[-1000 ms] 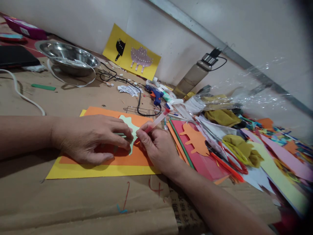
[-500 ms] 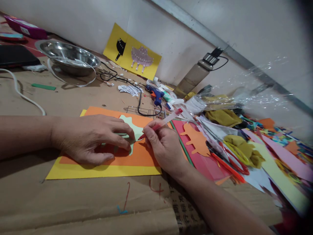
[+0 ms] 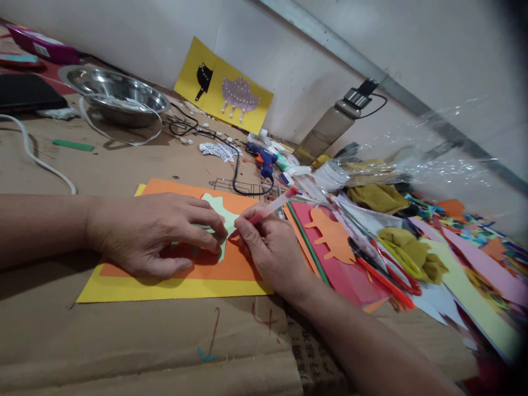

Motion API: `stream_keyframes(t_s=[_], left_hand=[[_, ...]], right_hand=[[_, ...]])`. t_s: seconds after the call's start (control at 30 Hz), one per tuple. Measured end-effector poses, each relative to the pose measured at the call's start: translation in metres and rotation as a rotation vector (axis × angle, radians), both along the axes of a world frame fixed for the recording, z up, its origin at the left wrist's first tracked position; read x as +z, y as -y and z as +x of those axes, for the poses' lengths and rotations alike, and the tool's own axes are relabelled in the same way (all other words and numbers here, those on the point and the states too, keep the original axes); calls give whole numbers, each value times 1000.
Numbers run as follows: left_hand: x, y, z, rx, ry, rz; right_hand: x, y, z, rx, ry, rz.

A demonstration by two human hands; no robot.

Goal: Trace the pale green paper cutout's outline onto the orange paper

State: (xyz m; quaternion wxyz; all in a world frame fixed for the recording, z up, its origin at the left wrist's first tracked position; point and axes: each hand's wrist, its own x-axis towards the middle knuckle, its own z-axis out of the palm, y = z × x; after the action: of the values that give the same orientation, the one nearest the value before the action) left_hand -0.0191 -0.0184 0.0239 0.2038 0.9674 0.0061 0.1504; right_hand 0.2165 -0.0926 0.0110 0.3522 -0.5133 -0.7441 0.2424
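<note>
My left hand lies with fingers spread over a pale green paper cutout, pressing it on an orange sheet. Much of the cutout is hidden under that hand. Beneath the orange sheet, a yellow sheet sticks out along the front and left. My right hand pinches a red pen with a clear barrel. Its tip is down at the cutout's right edge.
Right of my hands, an orange cutout lies on red sheets beside red-handled scissors. Behind are a blue glue gun, a tilted bottle, a steel bowl and a yellow card against the wall.
My right hand has shifted slightly left and toward me, with the pen tip moving along the green cutout's edge. My left hand stays in place.
</note>
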Motion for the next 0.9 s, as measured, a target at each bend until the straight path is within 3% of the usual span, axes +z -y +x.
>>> stream_keyframes(t_s=[0.9], left_hand=[[-7, -2, -2, 5, -5, 34]], right_hand=[[-1, -2, 3, -21, 15, 34]])
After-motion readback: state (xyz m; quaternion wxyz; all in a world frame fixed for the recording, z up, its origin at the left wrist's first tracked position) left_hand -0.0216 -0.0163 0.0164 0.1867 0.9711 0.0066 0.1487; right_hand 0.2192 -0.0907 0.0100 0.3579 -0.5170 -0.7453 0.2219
